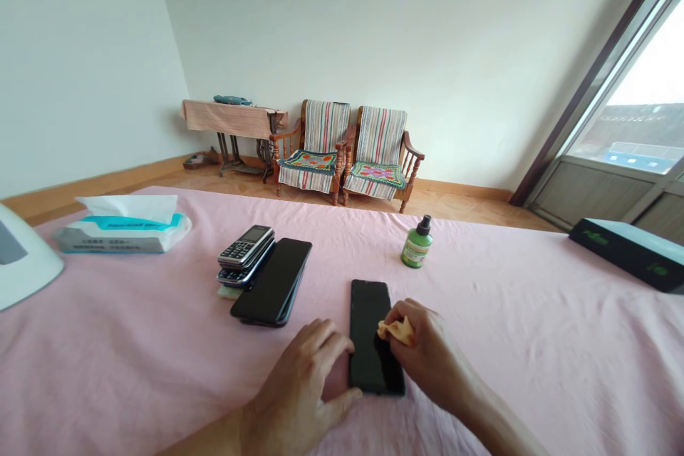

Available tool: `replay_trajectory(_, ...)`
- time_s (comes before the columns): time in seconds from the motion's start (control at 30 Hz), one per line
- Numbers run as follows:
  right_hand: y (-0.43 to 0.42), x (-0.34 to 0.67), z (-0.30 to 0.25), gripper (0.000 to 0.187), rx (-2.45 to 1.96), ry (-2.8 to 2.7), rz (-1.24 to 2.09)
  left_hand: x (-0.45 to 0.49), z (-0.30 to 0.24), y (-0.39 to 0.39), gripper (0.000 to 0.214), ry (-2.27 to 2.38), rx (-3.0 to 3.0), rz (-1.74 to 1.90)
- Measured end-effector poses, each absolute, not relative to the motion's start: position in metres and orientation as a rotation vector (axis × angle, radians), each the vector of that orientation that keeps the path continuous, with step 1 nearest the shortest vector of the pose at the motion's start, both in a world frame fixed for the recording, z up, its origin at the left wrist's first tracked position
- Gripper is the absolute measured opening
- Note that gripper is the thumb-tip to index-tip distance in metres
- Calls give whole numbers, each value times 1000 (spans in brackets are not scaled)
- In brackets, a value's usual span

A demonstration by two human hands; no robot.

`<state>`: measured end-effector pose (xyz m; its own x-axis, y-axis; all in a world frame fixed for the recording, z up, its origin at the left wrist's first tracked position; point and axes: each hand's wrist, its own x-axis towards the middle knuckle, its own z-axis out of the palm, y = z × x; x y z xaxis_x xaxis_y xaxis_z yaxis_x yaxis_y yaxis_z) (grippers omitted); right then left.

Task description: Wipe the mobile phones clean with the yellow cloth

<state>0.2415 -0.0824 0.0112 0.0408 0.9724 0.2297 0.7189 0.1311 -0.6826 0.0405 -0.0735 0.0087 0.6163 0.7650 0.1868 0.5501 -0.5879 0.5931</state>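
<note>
A black smartphone (368,320) lies screen up on the pink tablecloth (133,342) in front of me. My left hand (304,388) rests beside its left edge, fingers touching the phone's side and thumb at its near corner. My right hand (427,349) is closed on a small yellow cloth (396,330) and presses it on the phone's screen. To the left lies a stack of phones: two black smartphones (273,281) and keypad phones (246,246) piled on top of each other.
A green bottle with a black cap (417,243) stands behind the phone. A tissue pack (125,224) and a white appliance (21,256) sit at the left, a dark box (628,253) at the right. Two wooden chairs (347,153) and a small table (232,121) stand by the far wall.
</note>
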Motion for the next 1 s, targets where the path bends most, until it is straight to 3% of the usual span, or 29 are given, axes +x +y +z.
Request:
replay_trajectory(0.37,-80,242,5,4,-1644,-1474,664,41,5,-73,40,949,2308,630)
replay_trajectory(0.6,-79,242,6,9,-1572,-1357,852,40,4,-70,53,940,2279,685)
replay_trajectory(1.0,-85,232,14,13,-1485,-1294,916,42,7,-70,45,940,2291,631)
